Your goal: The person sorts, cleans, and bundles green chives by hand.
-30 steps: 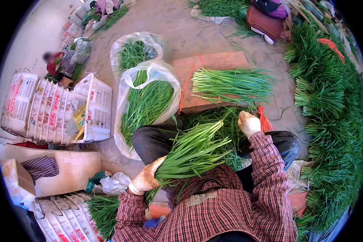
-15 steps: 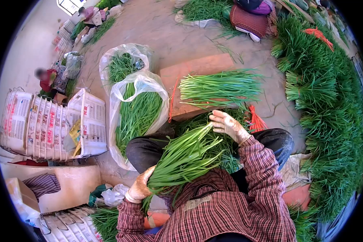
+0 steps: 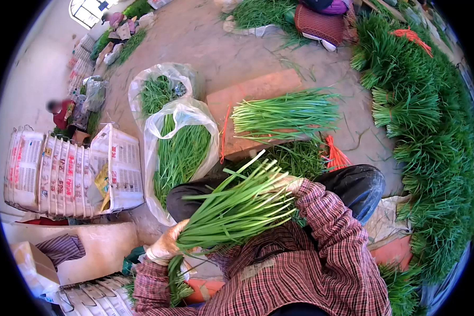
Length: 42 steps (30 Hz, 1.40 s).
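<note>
My gloved left hand is wrapped round the leafy end of a loose bunch of long green stalks, held over my lap. At the pale end of the bunch is my gloved right hand, partly covered by stalks; its fingers are hidden among them. Beyond my knees, a neat pile of green stalks lies across a reddish board. Orange ties lie beside my right knee, and an orange string hangs over the board's left side.
Clear plastic bags of greens stand left of the board. White crates are stacked at the left. Many tied green bundles line the right side. Two people sit at the far left, one in a red top. A red cushion lies ahead.
My right hand was raised beside the bunch with its fingers spread and is now in among the pale stalk ends. The bunch has shifted slightly left and fanned out. The view has tilted.
</note>
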Each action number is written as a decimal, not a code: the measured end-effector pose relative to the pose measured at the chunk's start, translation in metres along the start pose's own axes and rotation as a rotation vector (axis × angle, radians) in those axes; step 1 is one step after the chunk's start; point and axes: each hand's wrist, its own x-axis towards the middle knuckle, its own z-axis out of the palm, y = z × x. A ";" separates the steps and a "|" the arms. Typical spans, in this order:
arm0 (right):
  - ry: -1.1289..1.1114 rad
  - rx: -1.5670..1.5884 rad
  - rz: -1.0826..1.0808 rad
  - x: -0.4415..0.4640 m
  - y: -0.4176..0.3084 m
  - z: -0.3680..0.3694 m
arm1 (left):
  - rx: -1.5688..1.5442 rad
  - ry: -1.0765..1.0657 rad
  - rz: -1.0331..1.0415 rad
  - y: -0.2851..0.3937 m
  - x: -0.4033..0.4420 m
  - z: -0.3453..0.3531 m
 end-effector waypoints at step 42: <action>0.847 1.178 0.061 0.047 0.003 0.086 | 0.577 0.109 0.188 -0.031 0.047 0.061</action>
